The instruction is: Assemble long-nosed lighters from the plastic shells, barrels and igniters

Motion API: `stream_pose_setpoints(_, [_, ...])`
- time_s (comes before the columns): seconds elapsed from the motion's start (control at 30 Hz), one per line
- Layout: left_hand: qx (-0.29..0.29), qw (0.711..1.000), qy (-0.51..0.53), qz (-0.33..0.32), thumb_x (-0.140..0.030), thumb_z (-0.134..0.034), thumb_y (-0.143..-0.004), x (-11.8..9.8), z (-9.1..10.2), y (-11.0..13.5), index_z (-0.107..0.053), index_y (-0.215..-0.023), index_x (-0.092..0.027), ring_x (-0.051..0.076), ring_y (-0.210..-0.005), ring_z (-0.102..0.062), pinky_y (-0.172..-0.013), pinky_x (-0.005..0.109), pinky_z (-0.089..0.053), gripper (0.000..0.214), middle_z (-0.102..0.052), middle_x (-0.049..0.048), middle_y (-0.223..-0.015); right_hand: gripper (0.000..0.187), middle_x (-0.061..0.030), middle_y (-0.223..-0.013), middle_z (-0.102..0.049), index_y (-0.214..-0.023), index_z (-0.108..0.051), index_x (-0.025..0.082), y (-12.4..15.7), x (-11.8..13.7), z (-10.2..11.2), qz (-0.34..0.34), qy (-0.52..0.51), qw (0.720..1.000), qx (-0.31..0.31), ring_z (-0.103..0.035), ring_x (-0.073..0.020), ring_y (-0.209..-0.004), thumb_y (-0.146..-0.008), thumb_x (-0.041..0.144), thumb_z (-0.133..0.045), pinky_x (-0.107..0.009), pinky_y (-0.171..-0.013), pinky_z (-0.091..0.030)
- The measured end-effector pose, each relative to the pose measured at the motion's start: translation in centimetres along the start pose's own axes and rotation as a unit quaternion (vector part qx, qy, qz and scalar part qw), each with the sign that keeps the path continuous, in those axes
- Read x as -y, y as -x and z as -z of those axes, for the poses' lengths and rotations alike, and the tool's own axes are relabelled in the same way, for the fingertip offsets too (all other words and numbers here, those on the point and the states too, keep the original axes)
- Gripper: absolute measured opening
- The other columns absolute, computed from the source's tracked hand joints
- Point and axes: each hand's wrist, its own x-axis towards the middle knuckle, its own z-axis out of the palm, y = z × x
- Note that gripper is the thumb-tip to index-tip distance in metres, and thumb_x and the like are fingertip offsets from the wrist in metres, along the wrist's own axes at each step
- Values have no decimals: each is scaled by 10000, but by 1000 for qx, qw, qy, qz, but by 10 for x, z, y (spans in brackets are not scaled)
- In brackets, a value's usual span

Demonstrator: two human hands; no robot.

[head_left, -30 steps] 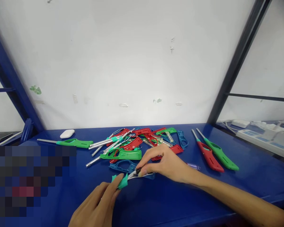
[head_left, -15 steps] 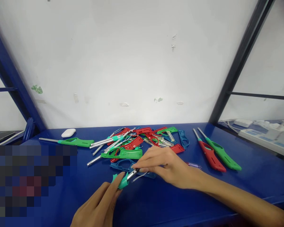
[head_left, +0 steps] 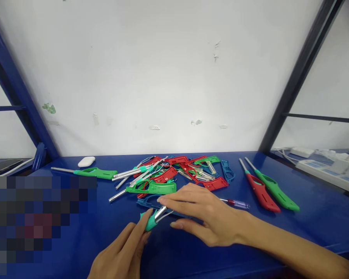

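Observation:
My left hand (head_left: 122, 248) pinches the teal plastic collar (head_left: 152, 222) of a gas lighter's nozzle part, low in the middle of the head view. A short metal tube (head_left: 160, 213) points up and right out of the collar, with a thin pale wire (head_left: 166, 215) beside it. Just right of the tube, my right hand (head_left: 211, 217) is open, thumb and fingers apart; its forefinger reaches to the tube's upper end. Behind the hands lies a blue handle half (head_left: 147, 202), partly covered by them. A green handle half (head_left: 159, 188) rests beyond it.
Red lighter shells (head_left: 216, 183), metal nozzles (head_left: 125, 174) and clear fuel tanks (head_left: 203, 175) form a pile. A screwdriver (head_left: 239, 204) lies past my right wrist. Whole red (head_left: 263, 193) and green (head_left: 279, 193) lighters lie right, another green lighter (head_left: 97, 173) left, near a white case (head_left: 86, 161).
My right thumb and fingers have come apart from the dark piece at the tube's end, which no longer shows. My left hand keeps its pinch on the collar. The view has shifted slightly.

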Motion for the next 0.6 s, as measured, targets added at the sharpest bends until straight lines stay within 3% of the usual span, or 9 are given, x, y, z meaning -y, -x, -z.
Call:
stream_pose_setpoints(0.13, [-6, 1000, 13, 0, -394, -386, -1191, -3, 0, -2, -614, -1415, -250, 112, -815, -838, -792, 117, -615, 350, -846, 2, -1017, 327, -120, -1317, -788, -1434, -705, 205, 0, -2, -2, -35, -27, 999, -17, -750, -214, -1150, -1159, 253, -534, -358, -982, -602])
stream_pose_setpoints(0.23, [5, 999, 29, 11, -400, -398, -1187, -4, 1, -1, -606, -1447, -265, 126, -809, -842, -737, 121, -623, 360, -852, 1, -1011, 309, -107, -1256, -785, -1401, -733, 223, 2, -4, -5, -42, -41, 998, -28, -754, -199, -1093, -1149, 266, -559, -329, -930, -620])
stream_pose_setpoints(0.37, [21, 999, 34, 25, -392, -392, -1188, -2, 3, 1, -514, -1569, -295, 119, -842, -845, -773, 116, -620, 411, -857, -3, -1080, 353, -131, -1303, -765, -1468, -678, 209, 4, -3, -7, -31, -15, 999, -11, -734, -223, -1131, -1150, 311, -564, -380, -969, -606])
stream_pose_setpoints(0.47, [41, 997, 57, 43, -348, -368, -1191, -1, 3, 2, -365, -1681, -332, 93, -801, -836, -757, 98, -608, 491, -848, -18, -1121, 476, -160, -1394, -727, -1558, -588, 205, 2, 1, -3, -23, -1, 1000, 18, -706, -257, -1187, -1159, 453, -512, -445, -1032, -573])
stream_pose_setpoints(0.6, [42, 992, 96, 72, -328, -363, -1185, -4, 4, 2, -402, -1656, -374, 93, -785, -823, -703, 95, -597, 475, -815, -51, -943, 537, -139, -1542, -650, -1599, -522, 227, -1, -1, 7, -127, 10, 992, -8, -601, -280, -1406, -1192, 505, -308, -490, -1171, -472])
